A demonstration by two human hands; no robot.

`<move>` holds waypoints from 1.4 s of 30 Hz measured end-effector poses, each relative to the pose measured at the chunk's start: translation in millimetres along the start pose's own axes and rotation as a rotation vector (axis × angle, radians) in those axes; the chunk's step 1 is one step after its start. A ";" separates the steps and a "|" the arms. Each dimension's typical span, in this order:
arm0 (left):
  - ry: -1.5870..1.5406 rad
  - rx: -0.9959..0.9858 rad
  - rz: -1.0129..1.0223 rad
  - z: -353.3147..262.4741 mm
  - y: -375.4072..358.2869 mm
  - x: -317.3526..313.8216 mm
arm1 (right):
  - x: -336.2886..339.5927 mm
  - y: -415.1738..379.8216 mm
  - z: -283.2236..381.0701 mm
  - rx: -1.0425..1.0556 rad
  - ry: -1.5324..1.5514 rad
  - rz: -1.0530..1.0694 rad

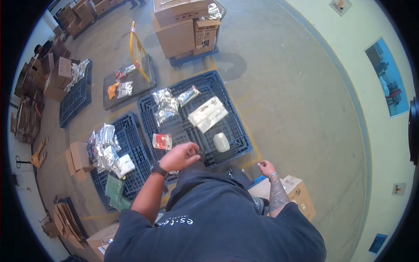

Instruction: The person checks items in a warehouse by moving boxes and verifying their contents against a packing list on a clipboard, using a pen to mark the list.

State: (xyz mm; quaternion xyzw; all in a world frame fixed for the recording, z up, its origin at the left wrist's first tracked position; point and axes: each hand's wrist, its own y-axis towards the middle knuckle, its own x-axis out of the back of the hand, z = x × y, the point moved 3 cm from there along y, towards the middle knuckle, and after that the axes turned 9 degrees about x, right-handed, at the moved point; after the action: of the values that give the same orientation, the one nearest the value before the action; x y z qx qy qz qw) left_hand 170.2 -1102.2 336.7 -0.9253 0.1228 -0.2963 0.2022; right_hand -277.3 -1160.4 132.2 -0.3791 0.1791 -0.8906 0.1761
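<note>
My left hand (180, 156) is over the near edge of a blue plastic pallet (208, 81), its fingers loosely bent and apart with nothing visible between them. Closest to it lies a flat packet with a red label (163, 141). My right hand (266, 168) hangs at my side, above an open cardboard box (301, 192); its fingers are curled in, and whether they hold anything is hidden. On the pallet are a white jug-like container (221, 142), long white packages (208, 114) and several silver foil bags (166, 107).
A second blue pallet (139, 150) on the left carries silver bags (104, 146) and a green package (115, 190). Beyond stand a yellow-handled platform cart (111, 98) and a cart of stacked boxes (174, 37). A white wall (349, 65) runs along the right.
</note>
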 end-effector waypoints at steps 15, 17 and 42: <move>-0.061 0.205 -0.185 -54.3 270.5 148.5 | 150.2 292.3 -8.2 -0.226 0.019 0.135; -0.017 0.250 -0.166 -46.3 290.3 142.4 | 176.4 341.2 1.0 -0.140 0.004 0.148; -0.736 0.351 -1.184 109.4 615.5 495.1 | 166.9 894.9 511.0 0.509 -0.140 0.233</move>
State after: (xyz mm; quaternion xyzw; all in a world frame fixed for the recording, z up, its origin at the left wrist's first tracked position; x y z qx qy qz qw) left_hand 562.8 -1787.6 227.2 -0.8304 -0.5251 -0.0406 0.1819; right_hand 150.6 -2112.1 160.7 -0.3603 -0.0207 -0.8523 0.3785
